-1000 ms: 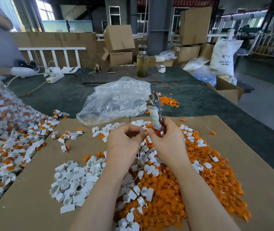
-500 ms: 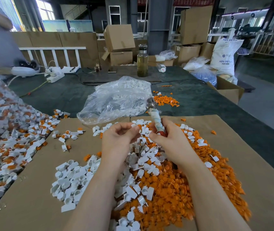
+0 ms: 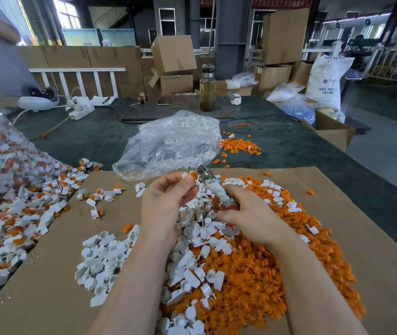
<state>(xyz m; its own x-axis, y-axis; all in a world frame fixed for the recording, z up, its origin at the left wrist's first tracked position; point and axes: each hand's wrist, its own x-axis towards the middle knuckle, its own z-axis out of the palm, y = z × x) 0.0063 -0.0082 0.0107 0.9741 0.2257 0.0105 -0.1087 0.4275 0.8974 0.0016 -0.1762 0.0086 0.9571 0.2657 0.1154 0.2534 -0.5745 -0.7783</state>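
Observation:
My left hand [image 3: 166, 201] pinches a small white plastic piece with an orange insert [image 3: 190, 175] between thumb and fingertips. My right hand [image 3: 248, 213] grips a small tool [image 3: 216, 189] with a tape-wrapped handle and a metal head; the head points up and left, close to the pinched piece. Both hands hover over a heap of white plastic pieces [image 3: 192, 240] and orange caps [image 3: 265, 269] lying on brown cardboard [image 3: 47, 286].
A clear plastic bag [image 3: 171, 146] of white pieces lies beyond the hands. Assembled white-and-orange pieces [image 3: 11, 213] pile up at the left. A small orange heap [image 3: 238, 145], a glass bottle [image 3: 207, 89], a power strip [image 3: 81, 112] and cardboard boxes [image 3: 173, 56] stand farther back.
Both hands have dropped lower over the pile. The tool has tilted down toward the left, and my left hand has lifted its piece up to the tool's head.

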